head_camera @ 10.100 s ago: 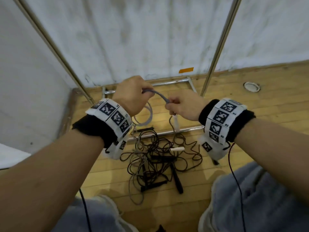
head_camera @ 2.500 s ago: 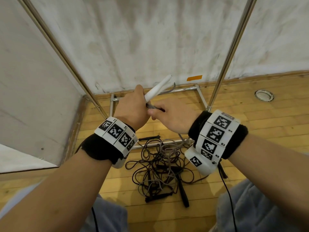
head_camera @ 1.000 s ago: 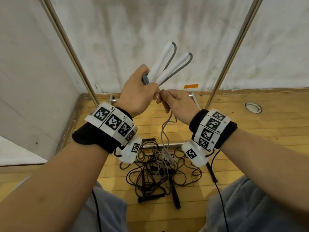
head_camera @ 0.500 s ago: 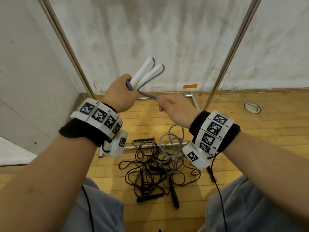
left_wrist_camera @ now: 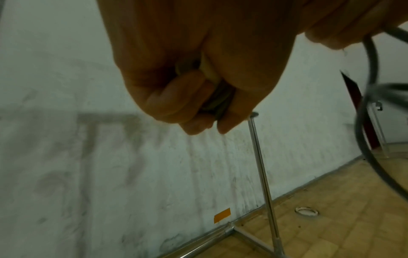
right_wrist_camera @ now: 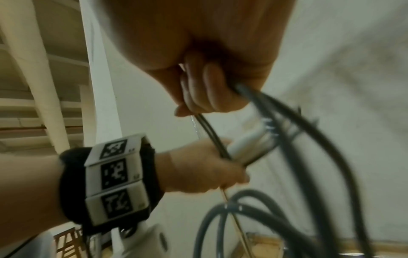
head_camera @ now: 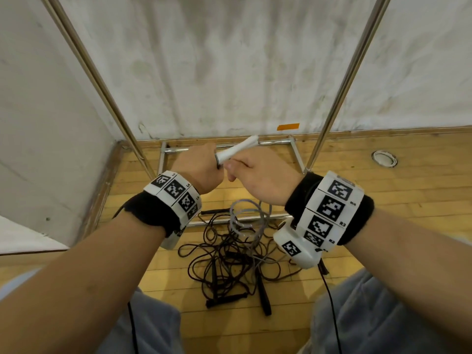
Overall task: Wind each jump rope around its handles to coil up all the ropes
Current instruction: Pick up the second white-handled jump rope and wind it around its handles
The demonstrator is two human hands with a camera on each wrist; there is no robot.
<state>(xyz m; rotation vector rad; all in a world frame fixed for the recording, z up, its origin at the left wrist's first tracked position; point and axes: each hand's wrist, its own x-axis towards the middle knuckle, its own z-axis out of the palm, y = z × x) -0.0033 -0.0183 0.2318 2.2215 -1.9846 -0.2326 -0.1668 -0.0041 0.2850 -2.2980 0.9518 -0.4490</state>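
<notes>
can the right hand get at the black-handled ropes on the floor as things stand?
Probably not right now. The right hand grips the grey rope being wound on the white handles held by the left hand. The black ropes lie uncovered below; it would need to let go first.

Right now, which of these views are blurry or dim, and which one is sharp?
Head view: bright and sharp, poles bowed by the wide lens. Left wrist view: dim, left hand in shadow, wall soft. Right wrist view: grey rope smeared by motion blur, right hand dark.

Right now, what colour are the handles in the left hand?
White handles, clearest in the head view.
</notes>
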